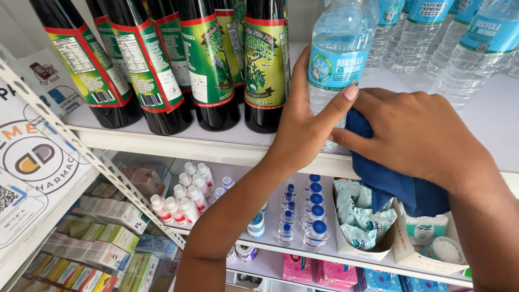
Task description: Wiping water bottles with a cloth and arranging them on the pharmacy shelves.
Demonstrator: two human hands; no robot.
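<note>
My left hand [303, 121] wraps around the base of a clear plastic water bottle [340, 48] with a blue label, standing on the white upper shelf [162, 141]. My right hand [416, 135] presses a dark blue cloth [400, 186] against the shelf edge beside that bottle; the cloth hangs down over the front. Several dark bottles with green and red labels [205, 65] stand in a row just left of my left hand.
More water bottles [459, 43] stand at the back right. The lower shelf [303, 254] carries small white bottles with red caps [184, 200], small blue-capped bottles [311, 216], boxes of packets and cotton items [427, 232]. A glass case with medicine boxes [102, 238] lies at lower left.
</note>
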